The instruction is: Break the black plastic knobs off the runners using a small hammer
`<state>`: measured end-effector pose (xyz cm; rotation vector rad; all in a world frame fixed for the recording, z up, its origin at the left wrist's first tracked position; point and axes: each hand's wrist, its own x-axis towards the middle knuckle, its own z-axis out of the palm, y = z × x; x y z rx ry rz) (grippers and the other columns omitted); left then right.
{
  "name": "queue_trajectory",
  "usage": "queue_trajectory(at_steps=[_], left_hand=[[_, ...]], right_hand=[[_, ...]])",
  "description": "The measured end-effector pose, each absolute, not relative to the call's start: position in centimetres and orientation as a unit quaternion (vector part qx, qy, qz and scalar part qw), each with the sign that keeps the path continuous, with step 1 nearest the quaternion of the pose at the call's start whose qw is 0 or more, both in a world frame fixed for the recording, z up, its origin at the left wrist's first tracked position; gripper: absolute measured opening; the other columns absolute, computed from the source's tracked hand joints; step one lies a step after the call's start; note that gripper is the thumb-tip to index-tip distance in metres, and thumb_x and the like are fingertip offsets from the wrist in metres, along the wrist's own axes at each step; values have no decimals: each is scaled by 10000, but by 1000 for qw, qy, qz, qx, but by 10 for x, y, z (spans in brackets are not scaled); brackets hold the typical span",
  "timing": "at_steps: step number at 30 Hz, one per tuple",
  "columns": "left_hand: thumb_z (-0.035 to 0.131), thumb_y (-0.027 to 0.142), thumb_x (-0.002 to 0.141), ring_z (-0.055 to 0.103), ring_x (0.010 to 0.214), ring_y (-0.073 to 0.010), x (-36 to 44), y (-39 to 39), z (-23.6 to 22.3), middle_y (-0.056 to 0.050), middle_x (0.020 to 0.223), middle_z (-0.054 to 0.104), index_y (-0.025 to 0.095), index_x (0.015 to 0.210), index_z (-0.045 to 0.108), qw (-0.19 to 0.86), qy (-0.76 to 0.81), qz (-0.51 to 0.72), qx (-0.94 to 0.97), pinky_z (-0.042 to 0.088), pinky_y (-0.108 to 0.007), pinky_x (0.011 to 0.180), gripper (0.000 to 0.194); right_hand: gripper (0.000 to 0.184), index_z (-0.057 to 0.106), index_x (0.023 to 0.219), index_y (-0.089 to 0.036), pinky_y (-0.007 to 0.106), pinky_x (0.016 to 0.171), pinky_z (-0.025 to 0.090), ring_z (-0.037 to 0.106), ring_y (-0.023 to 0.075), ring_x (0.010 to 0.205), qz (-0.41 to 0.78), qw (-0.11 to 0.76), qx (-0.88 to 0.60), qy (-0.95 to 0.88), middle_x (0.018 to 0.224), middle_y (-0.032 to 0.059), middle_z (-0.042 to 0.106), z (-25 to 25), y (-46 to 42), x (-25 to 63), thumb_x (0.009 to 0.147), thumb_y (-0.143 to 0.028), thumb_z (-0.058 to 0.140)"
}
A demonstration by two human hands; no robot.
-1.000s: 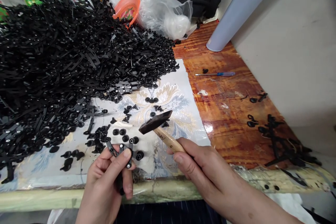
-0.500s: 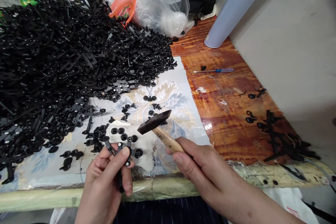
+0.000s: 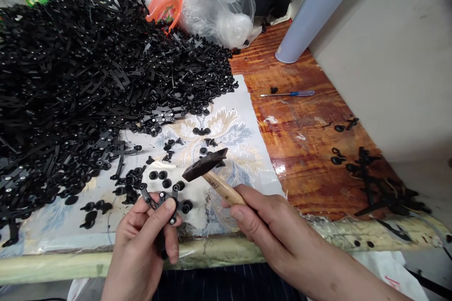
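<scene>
Between the thumb and fingers of my left hand (image 3: 146, 235) is a black plastic linkage (image 3: 173, 204) with jointed arms and silvery rivets. Part of it is hidden behind the fingers. My right hand (image 3: 266, 221) is closed round the wooden handle of a hammer (image 3: 205, 164), its dark head raised above the cloth and apart from the linkage. Several round black plugs (image 3: 162, 175) stand on a pale pad (image 3: 197, 216) just beyond my left hand. More loose black pieces (image 3: 130, 186) lie to the left of them.
A large heap of black plastic parts (image 3: 77, 66) covers the left and back of the table. A screwdriver (image 3: 287, 94) lies on bare wood at the right, near a grey-blue pipe (image 3: 310, 14). An orange bowl (image 3: 165, 4) and clear plastic bags (image 3: 226, 19) sit behind the heap.
The hammer and my right hand have shifted very slightly left. My left hand keeps the same grip on the linkage.
</scene>
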<state>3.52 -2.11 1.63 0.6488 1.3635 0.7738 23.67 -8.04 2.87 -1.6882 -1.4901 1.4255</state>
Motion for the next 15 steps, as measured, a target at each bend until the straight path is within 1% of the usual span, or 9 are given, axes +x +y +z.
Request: queue_trajectory(at_steps=[4, 7, 9, 10, 11, 12, 13, 14, 15], left_hand=[[785, 288, 706, 467, 275, -36, 36, -21, 15, 45, 517, 646, 182, 692, 593, 653, 604, 356, 288, 346, -134, 350, 220], [783, 289, 713, 453, 261, -35, 38, -21, 15, 45, 517, 650, 186, 708, 590, 652, 603, 356, 289, 339, -129, 328, 219], [787, 294, 711, 440, 253, -40, 38, -21, 16, 47, 508, 644, 188, 708, 588, 653, 603, 360, 284, 333, -128, 301, 225], [792, 296, 705, 431, 249, -40, 39, -22, 16, 48, 503, 641, 189, 708, 586, 653, 603, 362, 280, 329, -127, 289, 232], [799, 299, 696, 420, 248, -40, 39, -22, 16, 47, 499, 640, 191, 711, 586, 651, 605, 366, 275, 325, -126, 279, 239], [805, 302, 688, 412, 251, -39, 39, -22, 17, 43, 499, 641, 191, 717, 586, 650, 607, 370, 270, 323, -123, 274, 247], [809, 306, 682, 408, 257, -38, 40, -22, 17, 38, 501, 644, 190, 724, 588, 649, 608, 371, 265, 317, -120, 269, 253], [810, 313, 682, 403, 260, -34, 40, -22, 17, 35, 501, 643, 187, 729, 589, 650, 608, 373, 262, 309, -114, 267, 259], [806, 323, 686, 397, 259, -30, 40, -23, 17, 34, 503, 642, 183, 730, 589, 651, 607, 374, 259, 301, -111, 263, 262]], right_hand=[[316, 474, 845, -238, 278, 565, 364, 502, 134, 633, 520, 233, -615, -546, 712, -24, 531, 31, -80, 239, 1025, -451, 324], [329, 472, 846, -238, 283, 564, 378, 501, 135, 615, 522, 225, -608, -554, 709, -19, 536, 31, -78, 238, 1027, -454, 301], [315, 485, 866, -236, 290, 572, 409, 530, 145, 617, 512, 222, -603, -570, 718, -6, 566, 31, -76, 237, 1028, -434, 301], [297, 506, 906, -235, 296, 586, 434, 559, 156, 635, 501, 222, -599, -584, 740, 6, 595, 31, -74, 236, 1029, -412, 302], [271, 530, 986, -235, 305, 608, 465, 594, 170, 665, 488, 222, -593, -600, 780, 22, 631, 31, -72, 236, 1029, -384, 308], [259, 535, 1108, -235, 318, 633, 497, 631, 188, 707, 470, 223, -587, -621, 833, 40, 667, 32, -71, 235, 1026, -349, 317], [295, 497, 1249, -239, 333, 659, 526, 663, 208, 756, 446, 222, -581, -644, 897, 58, 698, 33, -69, 235, 1020, -311, 325], [368, 424, 1369, -247, 347, 688, 552, 688, 224, 810, 422, 222, -574, -666, 971, 73, 717, 35, -67, 235, 1013, -277, 335], [438, 350, 1444, -255, 354, 714, 572, 702, 233, 859, 397, 226, -567, -685, 1047, 83, 724, 37, -65, 236, 1006, -250, 346]])
